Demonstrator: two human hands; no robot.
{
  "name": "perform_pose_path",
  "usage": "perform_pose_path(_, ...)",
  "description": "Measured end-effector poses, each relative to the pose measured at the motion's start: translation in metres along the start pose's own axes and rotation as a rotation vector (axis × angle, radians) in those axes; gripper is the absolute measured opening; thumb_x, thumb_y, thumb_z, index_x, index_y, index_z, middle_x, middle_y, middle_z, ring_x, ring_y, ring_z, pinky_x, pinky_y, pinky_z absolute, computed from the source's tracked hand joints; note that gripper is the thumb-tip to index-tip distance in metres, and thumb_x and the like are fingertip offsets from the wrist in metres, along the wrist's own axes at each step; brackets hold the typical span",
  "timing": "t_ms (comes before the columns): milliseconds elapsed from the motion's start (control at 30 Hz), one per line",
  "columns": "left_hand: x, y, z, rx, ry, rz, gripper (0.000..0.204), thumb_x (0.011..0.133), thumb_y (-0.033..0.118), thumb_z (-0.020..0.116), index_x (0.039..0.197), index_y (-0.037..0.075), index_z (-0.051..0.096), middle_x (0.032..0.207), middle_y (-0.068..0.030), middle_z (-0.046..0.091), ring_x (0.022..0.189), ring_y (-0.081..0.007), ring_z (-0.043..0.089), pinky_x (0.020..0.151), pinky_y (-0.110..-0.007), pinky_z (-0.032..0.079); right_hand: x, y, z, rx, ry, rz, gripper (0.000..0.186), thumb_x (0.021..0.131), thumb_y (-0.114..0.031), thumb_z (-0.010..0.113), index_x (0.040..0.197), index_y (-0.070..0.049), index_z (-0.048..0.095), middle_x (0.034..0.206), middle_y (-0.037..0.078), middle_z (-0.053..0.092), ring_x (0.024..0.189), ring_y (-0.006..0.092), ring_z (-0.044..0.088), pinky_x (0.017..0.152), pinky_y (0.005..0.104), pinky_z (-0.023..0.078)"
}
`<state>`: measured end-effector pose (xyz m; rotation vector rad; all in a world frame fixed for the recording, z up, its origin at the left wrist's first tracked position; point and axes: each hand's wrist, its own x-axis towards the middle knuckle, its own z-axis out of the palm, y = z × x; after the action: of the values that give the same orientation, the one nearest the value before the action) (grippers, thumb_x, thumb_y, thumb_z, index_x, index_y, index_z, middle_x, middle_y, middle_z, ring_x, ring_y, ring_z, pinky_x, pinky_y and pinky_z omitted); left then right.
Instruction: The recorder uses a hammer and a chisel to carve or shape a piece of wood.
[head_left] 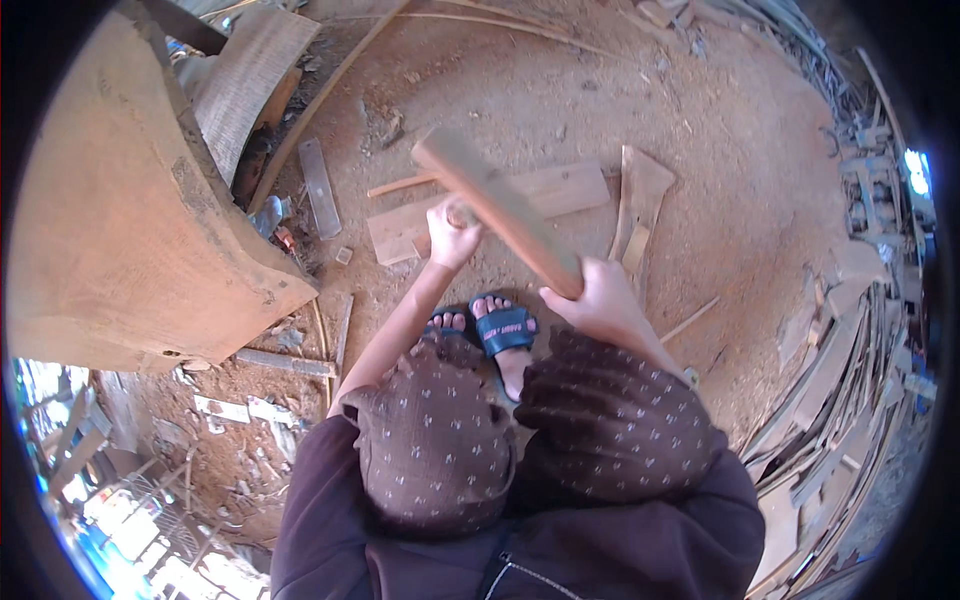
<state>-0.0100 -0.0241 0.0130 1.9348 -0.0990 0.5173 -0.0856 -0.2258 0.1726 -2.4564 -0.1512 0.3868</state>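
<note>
The wooden block (500, 210) is standing out ahead of the person, held up in front of the body, and its long axis is running aslant, from the far end up on the left to the near end down on the right. The right hand (600, 303) is sitting at that near end, its fingers wrapping the wood and its thumb reaching out toward the left. The left hand (455, 240) is lying to the left of the block's long side, roughly level with its middle, and is clenching around a rounded stub (460, 212) whose tip is showing at the top of the fist; with the block looking blurred, it is hard to say whether that stub is joining the block or only pressing beside it. So the right hand is bearing directly on the block's end, while the far end is jutting past the left hand with nothing visibly gripping it. Beneath, on the dirt floor (720, 220), a flat plank (575, 190) is lying partly hidden by the block, sloping the opposite way, and a forked piece of wood (640, 200) is resting to its right. The sandals (505, 328) are pointing forward below the two hands, and a large wooden slab (150, 230) is filling the left side.
</note>
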Motion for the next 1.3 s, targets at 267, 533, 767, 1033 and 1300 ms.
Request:
perform_pose_path(267,0.001,0.017,0.011,-0.225,0.004,-0.037,0.014,0.075,0.017,0.069,0.081,0.005,0.067,0.074,-0.0166,0.066,0.07,-0.0354,0.065,0.064,-0.038,0.052,0.003,0.007,-0.002,-0.223,-0.047,0.088,0.037,0.073,-0.027,0.073,0.091,0.004,0.065,0.074,0.022,0.066,0.071,0.0372,0.067,0.064,0.0403,0.051)
perform_pose_path(533,0.001,0.008,0.01,-0.171,-0.089,-0.054,0.016,0.076,0.018,0.069,0.079,0.003,0.064,0.073,-0.0179,0.063,0.07,-0.0371,0.063,0.062,-0.038,0.051,0.0,-0.008,0.001,-0.033,-0.049,0.035,0.032,0.075,-0.024,0.07,0.087,0.005,0.062,0.072,0.021,0.064,0.067,0.0316,0.065,0.062,0.0377,0.05)
perform_pose_path(767,0.007,0.011,0.009,-0.124,-0.194,-0.229,0.017,0.074,0.019,0.071,0.078,0.004,0.066,0.076,-0.0133,0.068,0.072,-0.033,0.067,0.066,-0.038,0.053,-0.011,0.002,-0.002,0.423,0.103,0.031,0.041,0.073,-0.031,0.072,0.09,0.005,0.064,0.083,0.025,0.067,0.078,0.0394,0.067,0.071,0.0457,0.052)
perform_pose_path(1033,0.021,0.006,0.004,-0.147,-0.094,-0.271,0.016,0.07,0.017,0.07,0.074,0.003,0.064,0.069,-0.0128,0.066,0.066,-0.025,0.067,0.064,-0.034,0.052,-0.003,-0.011,-0.009,0.343,0.154,0.218,0.037,0.076,-0.028,0.074,0.086,0.006,0.064,0.068,0.016,0.065,0.067,0.0217,0.066,0.061,0.0372,0.048)
perform_pose_path(1300,0.037,-0.009,0.006,-0.238,-0.101,-0.292,0.011,0.074,0.013,0.07,0.072,0.004,0.064,0.063,-0.0018,0.062,0.06,-0.0087,0.058,0.06,-0.028,0.051,0.016,0.034,0.029,0.136,0.067,0.348,0.051,0.076,-0.042,0.072,0.099,0.003,0.066,0.08,0.025,0.067,0.079,0.0373,0.068,0.067,0.044,0.05)
